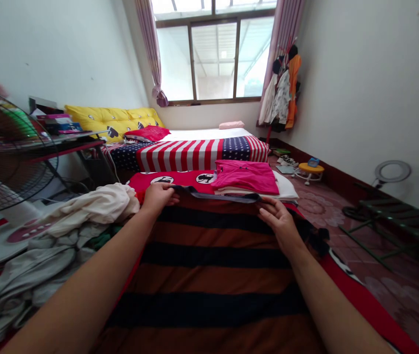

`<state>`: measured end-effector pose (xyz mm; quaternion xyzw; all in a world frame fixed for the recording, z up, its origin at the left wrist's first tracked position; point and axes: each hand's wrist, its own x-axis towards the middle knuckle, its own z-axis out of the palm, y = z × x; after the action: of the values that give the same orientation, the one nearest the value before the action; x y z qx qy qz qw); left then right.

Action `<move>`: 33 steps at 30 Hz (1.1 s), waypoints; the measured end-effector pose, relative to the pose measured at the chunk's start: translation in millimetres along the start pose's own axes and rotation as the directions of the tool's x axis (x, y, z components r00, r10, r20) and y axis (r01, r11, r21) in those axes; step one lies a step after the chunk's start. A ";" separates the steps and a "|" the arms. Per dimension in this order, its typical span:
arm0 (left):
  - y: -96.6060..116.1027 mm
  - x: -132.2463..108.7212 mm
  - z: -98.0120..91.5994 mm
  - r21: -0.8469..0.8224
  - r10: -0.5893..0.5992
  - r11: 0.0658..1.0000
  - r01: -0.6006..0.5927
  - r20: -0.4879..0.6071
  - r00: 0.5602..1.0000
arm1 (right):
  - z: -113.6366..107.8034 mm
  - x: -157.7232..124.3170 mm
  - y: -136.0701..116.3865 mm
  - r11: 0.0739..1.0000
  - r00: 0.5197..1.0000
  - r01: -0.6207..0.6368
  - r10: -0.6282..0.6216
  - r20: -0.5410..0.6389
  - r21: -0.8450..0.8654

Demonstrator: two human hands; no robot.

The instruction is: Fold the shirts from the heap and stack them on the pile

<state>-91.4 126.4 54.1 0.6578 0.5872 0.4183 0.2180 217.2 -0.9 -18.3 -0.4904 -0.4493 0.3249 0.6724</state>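
A brown-and-black striped shirt [217, 280] lies spread out in front of me, its far edge trimmed with a grey-blue band. My left hand [160, 197] is closed on the left end of that far edge, thumb and fingers pinching the cloth. At the other end, my right hand [276, 215] grips the same edge between thumb and fingers. The band sags slightly between the two hands. Just beyond it rests a folded pink shirt [246, 176] on top of other folded light cloth. Beneath everything is a red patterned cover [191, 178].
Rumpled pale clothes [95, 211] are heaped at my left, near a fan [6, 147]. A bed with a flag-striped cover [183, 155] stands under the window. To the right are a dark green folding stool [404, 221], a ring light [393, 172] and a small yellow stool [310, 169].
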 end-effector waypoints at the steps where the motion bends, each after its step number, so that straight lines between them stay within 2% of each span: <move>1: -6.6 6.7 15.8 -0.013 -0.009 1.000 0.009 0.013 1.000 | 0.0 0.5 8.0 0.999 0.998 0.037 -0.036 0.049 -0.022; 3: -22.0 9.9 45.6 0.006 -0.013 1.000 0.013 -0.001 1.000 | -0.9 0.7 24.3 0.985 0.989 0.067 -0.046 0.137 -0.156; 5: -37.1 2.8 69.5 0.057 0.010 0.998 -0.009 -0.008 1.000 | -2.1 -0.2 36.9 0.921 0.983 0.086 -0.017 0.182 -0.379; 8: -53.2 -12.8 92.2 0.177 0.150 0.971 -0.161 0.069 0.986 | -3.6 -2.1 44.2 0.692 0.986 0.113 0.010 0.166 -0.713; 10: -57.3 -20.7 98.6 0.265 0.255 0.921 -0.286 0.145 0.956 | -5.1 -2.9 42.9 0.489 0.989 0.094 0.053 0.137 -0.867; 12: -56.7 -27.3 99.4 0.347 0.283 0.873 -0.343 0.213 0.935 | -7.9 -3.0 39.2 0.302 0.992 0.027 0.112 0.064 -0.953; 15: -52.3 -38.7 95.2 0.437 0.270 0.795 -0.421 0.367 0.890 | -12.6 -3.2 32.9 0.161 0.988 -0.119 0.116 -0.101 -0.980; 17: -50.3 -46.1 92.7 0.459 0.255 0.744 -0.485 0.476 0.841 | -13.3 -4.6 30.0 0.149 0.991 -0.135 0.043 -0.130 -0.980; 18: -49.7 -48.8 92.1 0.469 0.243 0.726 -0.503 0.509 0.826 | -12.4 -5.9 29.3 0.159 0.997 -0.083 0.004 -0.083 -0.984; 20: -48.4 -51.4 92.3 0.499 0.221 0.701 -0.510 0.527 0.820 | -8.8 -9.0 29.6 0.182 0.995 0.099 -0.005 0.100 -0.978; 22: -45.5 -52.1 92.7 0.525 0.208 0.687 -0.502 0.521 0.828 | -5.1 -12.0 31.8 0.204 0.961 0.244 0.079 0.264 -0.948; 23: -43.1 -53.1 92.3 0.533 0.197 0.685 -0.496 0.521 0.831 | -4.1 -13.0 33.2 0.214 0.945 0.274 0.123 0.304 -0.937; 25: -37.0 -59.9 89.3 0.547 0.149 0.695 -0.466 0.525 0.838 | -5.1 -13.5 36.0 0.238 0.938 0.276 0.145 0.315 -0.931; 28: -30.4 -87.5 79.1 0.545 0.095 0.730 -0.413 0.517 0.851 | -12.0 -11.4 39.9 0.332 0.951 0.262 0.071 0.301 -0.906; 33: -43.3 -148.7 60.4 0.508 0.299 0.696 -0.507 0.437 0.848 | -17.5 -7.9 47.0 0.533 0.970 0.242 -0.108 0.218 -0.811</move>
<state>-62.4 6.1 -56.9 0.8646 0.4844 0.1331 -0.0105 230.5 0.2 -67.2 -0.6779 -0.6424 0.0384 0.3554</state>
